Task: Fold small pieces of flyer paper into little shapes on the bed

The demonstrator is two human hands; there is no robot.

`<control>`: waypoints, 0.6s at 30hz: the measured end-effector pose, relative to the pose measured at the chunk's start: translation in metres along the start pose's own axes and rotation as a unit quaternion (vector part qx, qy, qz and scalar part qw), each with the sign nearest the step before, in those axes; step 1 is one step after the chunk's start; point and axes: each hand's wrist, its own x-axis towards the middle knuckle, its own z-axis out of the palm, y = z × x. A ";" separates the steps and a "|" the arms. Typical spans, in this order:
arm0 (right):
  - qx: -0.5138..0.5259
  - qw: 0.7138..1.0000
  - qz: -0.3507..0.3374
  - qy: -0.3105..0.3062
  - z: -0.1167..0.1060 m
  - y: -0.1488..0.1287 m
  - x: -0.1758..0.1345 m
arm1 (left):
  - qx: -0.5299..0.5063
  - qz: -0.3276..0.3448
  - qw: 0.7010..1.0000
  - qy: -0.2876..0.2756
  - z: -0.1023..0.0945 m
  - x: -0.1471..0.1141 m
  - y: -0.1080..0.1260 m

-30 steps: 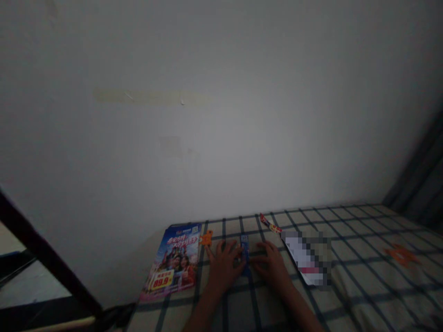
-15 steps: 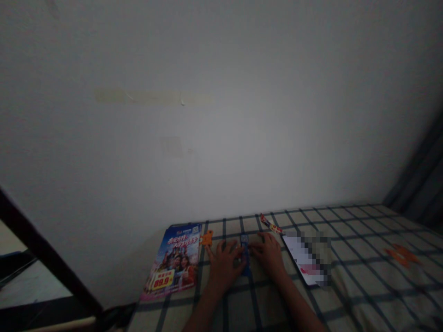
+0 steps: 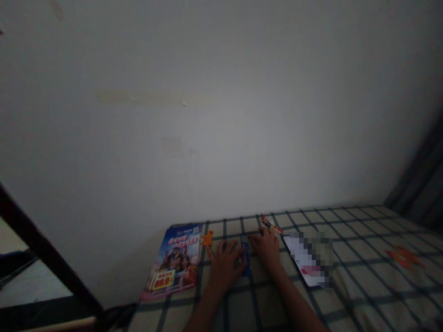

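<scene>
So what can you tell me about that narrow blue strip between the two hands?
The blue strip is thin and slender, and looks like printed paper or card. A pale, code-like square sits near its far end; other print is too dim to read. It lies lengthwise away from the person on the checked cloth. The left hand overlaps its left edge, and the right hand's fingertips are at its far right edge, though firm contact is hard to confirm.
</scene>
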 end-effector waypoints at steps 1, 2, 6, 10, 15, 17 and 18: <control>-0.001 1.000 0.000 0.004 0.000 0.000 0.000 | 0.002 -0.002 1.000 0.000 0.000 0.000 0.000; 0.000 1.000 -0.002 0.009 0.001 0.000 -0.001 | 0.004 -0.004 1.000 0.000 0.000 0.000 0.001; 0.022 0.999 -0.017 0.021 0.004 0.004 -0.002 | 0.020 -0.009 1.000 -0.005 0.000 0.000 0.002; 0.054 0.997 -0.052 0.011 0.007 0.008 -0.001 | 0.026 -0.014 1.000 -0.006 0.001 0.000 0.003; 0.066 0.997 -0.051 -0.001 0.005 0.010 -0.001 | 0.019 -0.007 1.000 0.007 0.003 -0.001 0.001; 0.067 0.996 -0.056 -0.017 0.003 0.010 0.000 | 0.021 -0.006 1.000 0.011 0.002 -0.001 0.001; 0.065 0.996 -0.058 -0.025 0.002 0.010 0.000 | 0.020 -0.006 1.000 0.011 0.002 -0.001 0.001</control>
